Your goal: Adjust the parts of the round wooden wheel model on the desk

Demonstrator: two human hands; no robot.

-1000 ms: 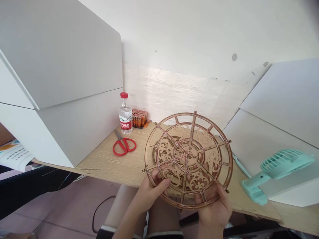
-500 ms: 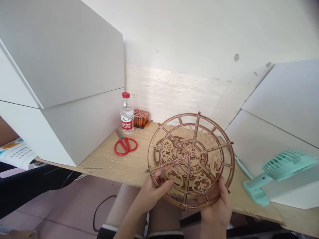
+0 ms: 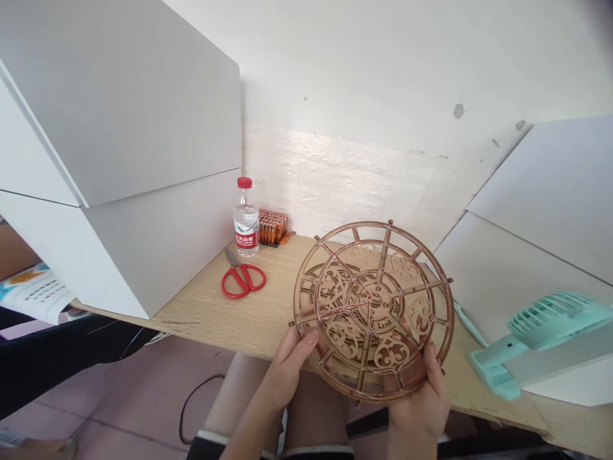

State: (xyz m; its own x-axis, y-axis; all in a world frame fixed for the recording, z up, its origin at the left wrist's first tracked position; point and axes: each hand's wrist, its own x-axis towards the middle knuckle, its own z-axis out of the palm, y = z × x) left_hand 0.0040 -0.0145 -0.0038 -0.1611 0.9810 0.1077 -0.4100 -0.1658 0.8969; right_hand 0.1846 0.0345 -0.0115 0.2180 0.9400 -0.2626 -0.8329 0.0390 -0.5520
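Your left hand point(image 3: 287, 367) and right hand point(image 3: 416, 418) grip the rim of the wooden wheel frame point(image 3: 372, 297), held over the counter point(image 3: 253, 319) edge; squeezing could snap thin spokes, and a slip could drop it.

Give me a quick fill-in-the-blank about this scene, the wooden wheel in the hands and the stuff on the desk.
The left hand and right hand hold a round fretwork wooden wheel by its ____.
The scissors on the desk have ____ handles.
The water bottle stands just left of a block of orange ____.

Answers: rim; red; batteries.
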